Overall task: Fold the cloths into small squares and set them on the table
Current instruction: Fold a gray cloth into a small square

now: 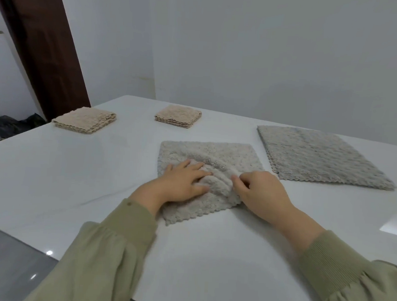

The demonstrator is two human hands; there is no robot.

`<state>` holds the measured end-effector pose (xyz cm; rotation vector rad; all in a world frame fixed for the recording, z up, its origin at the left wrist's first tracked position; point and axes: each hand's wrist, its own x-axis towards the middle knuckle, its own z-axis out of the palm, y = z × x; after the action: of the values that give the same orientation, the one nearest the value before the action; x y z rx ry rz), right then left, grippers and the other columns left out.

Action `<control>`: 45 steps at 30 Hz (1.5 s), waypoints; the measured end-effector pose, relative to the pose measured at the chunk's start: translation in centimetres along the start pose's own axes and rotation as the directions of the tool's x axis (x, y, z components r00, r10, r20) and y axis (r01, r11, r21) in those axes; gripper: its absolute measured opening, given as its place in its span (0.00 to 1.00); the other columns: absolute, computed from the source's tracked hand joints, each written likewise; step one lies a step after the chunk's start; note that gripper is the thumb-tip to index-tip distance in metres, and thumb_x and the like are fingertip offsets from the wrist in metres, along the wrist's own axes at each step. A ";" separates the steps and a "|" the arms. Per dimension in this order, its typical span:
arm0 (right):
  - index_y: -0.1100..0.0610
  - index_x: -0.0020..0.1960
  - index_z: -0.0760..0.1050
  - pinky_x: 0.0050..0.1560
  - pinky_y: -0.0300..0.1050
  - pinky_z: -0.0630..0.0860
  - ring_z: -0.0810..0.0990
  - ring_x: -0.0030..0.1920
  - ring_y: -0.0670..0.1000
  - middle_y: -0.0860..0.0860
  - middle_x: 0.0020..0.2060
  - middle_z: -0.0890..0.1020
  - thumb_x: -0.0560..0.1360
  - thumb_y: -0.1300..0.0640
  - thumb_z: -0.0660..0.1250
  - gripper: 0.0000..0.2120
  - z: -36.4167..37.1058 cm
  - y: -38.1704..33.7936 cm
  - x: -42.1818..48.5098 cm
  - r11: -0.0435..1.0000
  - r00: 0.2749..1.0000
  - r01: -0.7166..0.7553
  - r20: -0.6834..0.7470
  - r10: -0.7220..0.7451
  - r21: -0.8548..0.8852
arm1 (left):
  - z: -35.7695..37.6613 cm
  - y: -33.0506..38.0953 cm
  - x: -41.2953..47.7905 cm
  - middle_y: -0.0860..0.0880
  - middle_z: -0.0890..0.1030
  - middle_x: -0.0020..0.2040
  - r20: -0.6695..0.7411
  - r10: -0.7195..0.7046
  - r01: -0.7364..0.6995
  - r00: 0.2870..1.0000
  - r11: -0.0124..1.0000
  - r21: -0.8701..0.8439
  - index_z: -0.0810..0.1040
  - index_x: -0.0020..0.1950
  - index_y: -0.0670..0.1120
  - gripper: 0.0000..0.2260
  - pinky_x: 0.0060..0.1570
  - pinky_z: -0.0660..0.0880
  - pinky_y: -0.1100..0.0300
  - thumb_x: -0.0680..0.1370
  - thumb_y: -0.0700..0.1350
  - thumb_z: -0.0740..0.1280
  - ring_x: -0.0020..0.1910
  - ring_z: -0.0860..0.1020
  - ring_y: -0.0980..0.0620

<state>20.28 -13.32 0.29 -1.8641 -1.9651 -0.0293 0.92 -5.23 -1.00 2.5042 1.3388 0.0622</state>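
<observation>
Leftmost on the white counter (75, 166), near its far left edge, lies a beige folded cloth (84, 120), a small square stack with its scalloped edges facing the viewer. To its right, farther back and well apart from it, sits a second beige folded square (178, 116), likewise flat and layered. Centre, near the person, a pale grey cloth (205, 174) lies open on the counter, turned so that one corner points toward the viewer and its far edge runs roughly left to right; its middle is bunched into ridges running from the far centre toward the near right. The left hand (184, 182) rests palm down on the near-left part of this cloth, fingers (196, 167) spread and flat, pressing the fabric rather than gripping it. The right hand (260, 193) sits at the cloth's right side, its fingers curled and pinching a ridge of the fabric. Both forearms wear olive-green sleeves (107, 249). Rightmost, just beside the centre cloth but not touching it, a darker grey cloth (320, 157) lies flat and unfolded, its long diagonal running from far left to near right. A dark brown door frame (43, 47) stands behind the counter's left corner.
</observation>
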 end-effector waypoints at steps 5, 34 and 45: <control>0.52 0.48 0.78 0.47 0.42 0.69 0.76 0.46 0.48 0.47 0.44 0.80 0.79 0.49 0.58 0.12 0.2 -0.1 -0.1 0.967 0.998 0.016 -0.062 0.000 0.253 | -1.2 -1.3 -0.8 0.55 0.74 0.67 -0.218 -0.041 -0.052 0.975 0.914 -0.402 0.83 0.52 0.52 0.11 0.68 0.61 0.57 0.77 0.54 0.65 0.70 0.65 0.56; 0.54 0.69 0.68 0.68 0.52 0.64 0.70 0.66 0.52 0.51 0.67 0.72 0.78 0.40 0.53 0.25 0.1 2.4 4.0 0.999 0.962 0.050 0.267 -0.048 -0.002 | -1.2 -5.1 -0.3 0.53 0.79 0.59 -0.427 -0.191 -0.034 0.884 0.885 -0.465 0.79 0.60 0.48 0.12 0.57 0.69 0.63 0.79 0.48 0.63 0.56 0.74 0.58; 0.58 0.69 0.67 0.67 0.55 0.65 0.69 0.66 0.56 0.55 0.67 0.72 0.80 0.50 0.54 0.20 3.2 4.8 12.6 0.987 0.982 -0.067 0.164 0.091 -0.144 | -1.7 -9.3 6.1 0.48 0.79 0.60 -0.545 -0.289 0.089 0.788 0.927 -0.363 0.79 0.61 0.46 0.13 0.58 0.69 0.60 0.79 0.43 0.62 0.61 0.73 0.50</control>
<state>23.89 0.10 0.07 -2.0947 -2.0453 0.0194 -3.39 5.01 -2.64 2.1226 1.6353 1.0128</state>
